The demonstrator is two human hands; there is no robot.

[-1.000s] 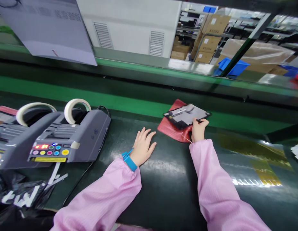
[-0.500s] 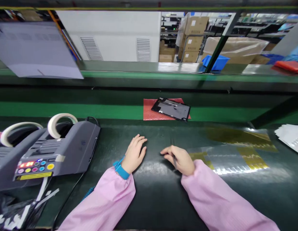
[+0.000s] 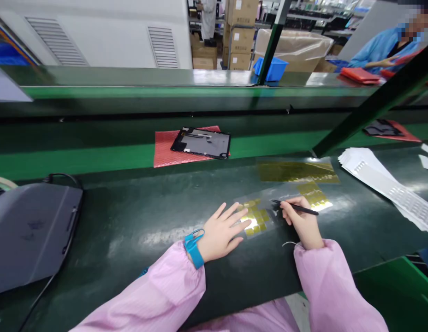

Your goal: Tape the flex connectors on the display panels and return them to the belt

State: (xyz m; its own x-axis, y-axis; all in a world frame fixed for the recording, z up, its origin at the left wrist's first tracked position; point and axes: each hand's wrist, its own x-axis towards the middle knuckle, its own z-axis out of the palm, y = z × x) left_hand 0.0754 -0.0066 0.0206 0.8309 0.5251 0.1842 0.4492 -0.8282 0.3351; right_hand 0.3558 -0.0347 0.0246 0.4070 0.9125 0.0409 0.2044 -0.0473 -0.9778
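My left hand (image 3: 223,233), with a blue wrist strap (image 3: 194,249) above it, is spread with its fingertips at the left edge of a clear sheet bearing yellow film pieces (image 3: 255,217). My right hand (image 3: 301,219) is closed around black tweezers (image 3: 304,210). Their tips point left, over the clear middle of the sheet; whether they touch it I cannot tell. More yellow pieces (image 3: 313,194) lie on the sheet's right part, beyond my right hand. A darker yellow film strip (image 3: 297,171) lies just behind.
A tablet-like panel (image 3: 203,143) rests on a red bubble bag (image 3: 162,150) at the back. White label sheets (image 3: 383,184) lie right, near a slanting green post (image 3: 366,101). A grey tape dispenser (image 3: 34,230) stands left. A person in blue (image 3: 380,48) is across the bench.
My view has turned right. Both hands have moved right to the clear sheet; my left fingers have spread, and the tweezers now lie slanted in my right hand over the sheet.
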